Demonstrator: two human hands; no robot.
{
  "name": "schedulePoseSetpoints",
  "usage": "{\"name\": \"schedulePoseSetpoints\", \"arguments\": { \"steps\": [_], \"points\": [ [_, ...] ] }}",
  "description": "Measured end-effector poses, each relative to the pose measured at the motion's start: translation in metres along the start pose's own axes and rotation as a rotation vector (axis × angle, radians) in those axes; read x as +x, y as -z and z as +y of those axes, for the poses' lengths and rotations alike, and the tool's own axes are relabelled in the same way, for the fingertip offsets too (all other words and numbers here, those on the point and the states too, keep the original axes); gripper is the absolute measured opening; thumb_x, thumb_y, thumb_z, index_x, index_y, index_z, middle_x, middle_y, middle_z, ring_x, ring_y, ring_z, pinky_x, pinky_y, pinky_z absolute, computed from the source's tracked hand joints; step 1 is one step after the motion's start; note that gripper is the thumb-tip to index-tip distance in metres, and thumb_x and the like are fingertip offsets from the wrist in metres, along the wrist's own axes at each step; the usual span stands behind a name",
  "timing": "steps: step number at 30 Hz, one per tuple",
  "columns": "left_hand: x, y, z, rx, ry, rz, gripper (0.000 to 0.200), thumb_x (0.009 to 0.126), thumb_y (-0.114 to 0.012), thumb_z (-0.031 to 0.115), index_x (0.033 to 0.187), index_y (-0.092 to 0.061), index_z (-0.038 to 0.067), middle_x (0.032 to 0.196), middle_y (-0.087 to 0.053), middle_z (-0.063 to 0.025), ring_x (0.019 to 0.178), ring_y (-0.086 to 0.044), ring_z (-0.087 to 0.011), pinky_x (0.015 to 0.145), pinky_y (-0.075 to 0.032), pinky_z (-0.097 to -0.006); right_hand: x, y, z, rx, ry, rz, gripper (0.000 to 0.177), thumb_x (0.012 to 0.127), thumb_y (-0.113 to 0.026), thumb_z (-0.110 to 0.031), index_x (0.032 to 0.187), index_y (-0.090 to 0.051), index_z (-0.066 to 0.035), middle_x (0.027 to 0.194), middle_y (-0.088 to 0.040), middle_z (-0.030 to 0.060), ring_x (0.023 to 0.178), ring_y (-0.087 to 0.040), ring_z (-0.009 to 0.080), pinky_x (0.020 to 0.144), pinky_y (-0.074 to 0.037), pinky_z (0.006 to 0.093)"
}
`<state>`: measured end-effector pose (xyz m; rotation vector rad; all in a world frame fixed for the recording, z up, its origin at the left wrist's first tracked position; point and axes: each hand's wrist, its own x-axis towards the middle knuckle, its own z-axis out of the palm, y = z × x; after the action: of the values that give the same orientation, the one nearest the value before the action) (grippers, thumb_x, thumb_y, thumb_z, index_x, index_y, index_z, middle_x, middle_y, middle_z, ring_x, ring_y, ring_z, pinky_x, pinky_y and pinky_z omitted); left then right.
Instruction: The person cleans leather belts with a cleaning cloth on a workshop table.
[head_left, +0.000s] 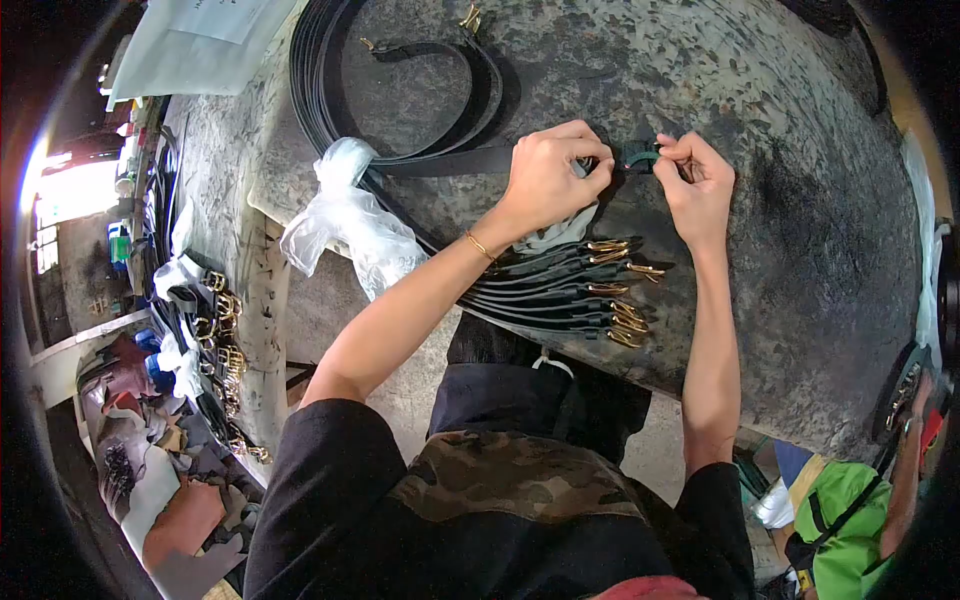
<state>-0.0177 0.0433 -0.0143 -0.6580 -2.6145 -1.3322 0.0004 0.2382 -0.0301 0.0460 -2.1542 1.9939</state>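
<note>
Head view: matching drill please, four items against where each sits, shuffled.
1 gold bracelet
2 clear plastic wrap
3 brass buckles
4 dark belt loop

A pinched between left hand and right hand
B on the left wrist
C bunched around black straps near the table edge
D fanned out just below the hands

Pairs: 1-B, 2-C, 3-D, 4-A

Black belts (545,285), gold buckles (615,290)

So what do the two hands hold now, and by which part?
Both hold one black belt strap at its free end: the left hand pinches the strap close to the tip, the right hand pinches a small dark loop there.
</note>
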Motion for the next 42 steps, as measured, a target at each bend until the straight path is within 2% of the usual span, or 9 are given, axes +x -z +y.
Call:
{"name": "schedulePoseSetpoints", "arguments": {
  "steps": [11, 14, 16, 19, 25, 36, 39, 41, 42],
  "points": [
    [0.001, 0.003, -0.001, -0.028, 0.002, 0.022, 0.013, 0.073, -0.068, 0.013, 0.081, -0.068, 0.003, 0.081, -0.067, -0.0101, 0.073, -0.065, -0.032, 0.065, -0.05, -0.0341, 0.003, 0.002, -0.001, 0.134, -0.039, 0.051, 0.01, 0.081, -0.063, 0.004, 0.077, -0.055, 0.001, 0.077, -0.059, 0.0006, 0.08, -0.058, 0.0058, 0.07, -0.044, 0.0215],
    [-0.002, 0.019, 0.003, -0.319, 0.256, -0.117, 0.033, 0.069, -0.061, 0.008, 0.1, -0.047, 0.003, 0.073, -0.047, -0.0123, 0.065, -0.048, -0.0243, 0.065, -0.043, -0.0363, 0.011, 0.014, 0.015, 0.287, -0.07, 0.109, 0.008, 0.085, -0.06, 0.004, 0.079, -0.056, -0.001, 0.075, -0.055, -0.001, 0.07, -0.05, 0.0052, 0.068, -0.042, 0.0207],
    [-0.002, 0.014, -0.002, -0.344, 0.214, -0.06, 0.036, 0.068, -0.057, 0.0, 0.101, -0.045, 0.003, 0.08, -0.043, -0.0072, 0.069, -0.043, -0.0189, 0.067, -0.041, -0.0324, 0.012, 0.012, 0.011, 0.412, -0.088, 0.145, 0.009, 0.088, -0.056, 0.003, 0.08, -0.056, -0.003, 0.07, -0.048, -0.0031, 0.062, -0.038, 0.0047, 0.072, -0.046, 0.0228],
    [-0.001, 0.008, 0.002, -0.347, 0.191, 0.011, 0.038, 0.067, -0.051, -0.011, 0.102, -0.045, 0.003, 0.09, -0.045, -0.0045, 0.075, -0.044, -0.0144, 0.07, -0.041, -0.0269, 0.011, 0.01, 0.004, 0.504, -0.091, 0.141, 0.01, 0.089, -0.055, 0.004, 0.08, -0.054, -0.002, 0.068, -0.045, -0.0031, 0.062, -0.039, 0.0042, 0.084, -0.052, 0.031],
    [0.001, -0.004, 0.009, 0.089, -0.297, -0.088, 0.028, 0.073, -0.063, -0.006, 0.1, -0.067, 0.001, 0.104, -0.056, -0.0132, 0.097, -0.059, -0.0308, 0.083, -0.051, -0.0372, 0.013, 0.014, -0.002, 0.668, -0.149, 0.152, 0.012, 0.089, -0.053, 0.005, 0.079, -0.054, -0.001, 0.065, -0.04, -0.0017, 0.057, -0.037, 0.0036, 0.097, -0.053, 0.0429],
    [0.0, 0.012, 0.002, 0.156, -0.559, -0.222, 0.025, 0.071, -0.069, 0.007, 0.095, -0.068, -0.001, 0.1, -0.057, -0.0137, 0.1, -0.058, -0.0307, 0.087, -0.05, -0.0409, 0.015, 0.012, -0.006, 0.72, -0.165, 0.196, 0.014, 0.088, -0.051, 0.006, 0.076, -0.05, -0.001, 0.064, -0.039, -0.001, 0.055, -0.036, 0.0046, 0.097, -0.053, 0.0462],
    [0.002, 0.008, -0.008, -0.101, -0.404, -0.266, 0.029, 0.072, -0.074, 0.013, 0.096, -0.066, -0.001, 0.097, -0.059, -0.0137, 0.092, -0.06, -0.0297, 0.084, -0.049, -0.0378, 0.016, 0.015, -0.005, 0.782, -0.19, 0.219, 0.016, 0.088, -0.052, 0.006, 0.074, -0.049, -0.001, 0.064, -0.039, -0.0006, 0.054, -0.035, 0.0051, 0.097, -0.053, 0.0466],
    [0.006, 0.005, 0.017, -0.014, 0.039, -0.144, 0.037, 0.072, -0.078, 0.019, 0.099, -0.063, -0.002, 0.095, -0.06, -0.0142, 0.084, -0.06, -0.0298, 0.08, -0.048, -0.0362, 0.016, 0.017, -0.003, 0.843, -0.203, 0.226, 0.016, 0.088, -0.052, 0.006, 0.074, -0.048, -0.001, 0.064, -0.039, -0.0004, 0.054, -0.035, 0.0054, 0.097, -0.053, 0.0469],
    [0.008, -0.002, 0.019, -0.037, -0.017, -0.065, 0.053, 0.07, -0.082, 0.026, 0.11, -0.061, -0.002, 0.09, -0.057, -0.0144, 0.083, -0.056, -0.0306, 0.077, -0.047, -0.0376, 0.015, 0.018, -0.002, 0.832, -0.181, 0.209, 0.016, 0.088, -0.052, 0.006, 0.074, -0.048, 0.0, 0.065, -0.041, 0.0002, 0.055, -0.037, 0.0051, 0.097, -0.054, 0.0472]
  ]
}}
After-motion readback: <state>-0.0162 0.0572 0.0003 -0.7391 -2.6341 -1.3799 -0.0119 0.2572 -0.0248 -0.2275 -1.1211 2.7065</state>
